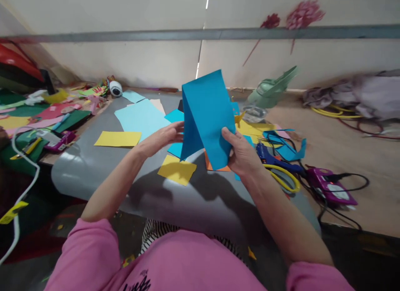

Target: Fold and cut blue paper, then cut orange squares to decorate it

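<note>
A folded sheet of blue paper (208, 111) is held up above the table, its fold at the top and its two flaps hanging apart. My right hand (240, 151) grips its lower right edge, thumb on the front face and fingers behind. At the left edge of the sheet is my left hand (170, 133), its fingers stretched out and slightly apart. Their tips go out of sight at the paper, so I cannot tell whether they touch it. Beneath lie a yellow paper piece (177, 170) and a partly covered orange piece (212, 162).
Light blue sheets (140, 118) and a yellow strip (117, 139) lie on the grey table mat (103, 166). To the right are a blue glue gun (278, 161), curled blue strips (286, 146), a purple power box (329, 186) and cables. Paper scraps (59, 116) cover the left side.
</note>
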